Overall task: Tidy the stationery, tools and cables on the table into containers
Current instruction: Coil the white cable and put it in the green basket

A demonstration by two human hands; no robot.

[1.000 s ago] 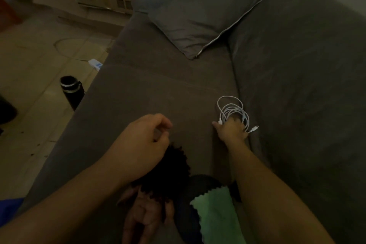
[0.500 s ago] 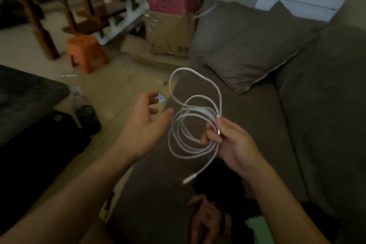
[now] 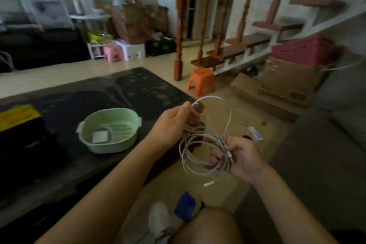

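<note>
Smooth white plastic cable [image 3: 228,125], matt pale-green plastic basket [image 3: 107,147], glossy dark tabletop [image 3: 138,89], orange plastic stool [image 3: 202,79]

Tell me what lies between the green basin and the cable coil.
Head view: only the left hand and its wrist, above the dark table, separate basin from coil.

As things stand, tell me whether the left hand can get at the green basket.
Probably yes. The green basket sits open-topped on the dark table close to the left hand, with nothing between them. The hand is busy, though: it pinches the white cable, which the right hand also holds.
</note>
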